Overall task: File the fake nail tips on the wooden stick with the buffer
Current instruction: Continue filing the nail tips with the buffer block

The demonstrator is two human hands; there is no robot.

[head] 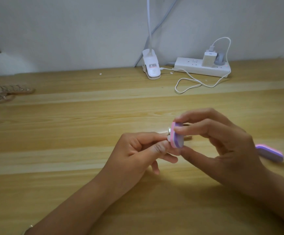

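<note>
A: Wooden table, pale wall behind; clip lamp and power strip at the far edge. Item in work?

B: One wooden stick bearing clear fake nail tips, held just above the table near its middle. Left hand pinches it between thumb and curled fingers.

A: Tool?

B: Buffer, pink and purple. Right hand pinches it, thumb beneath, two fingers on top, the others loosely arched. Its face lies against a tip.

A: Progress?

B: Filing under way, I judge; the count of finished tips cannot be told. More sticks lie far left. Spare buffer lies beside the right wrist.
</note>
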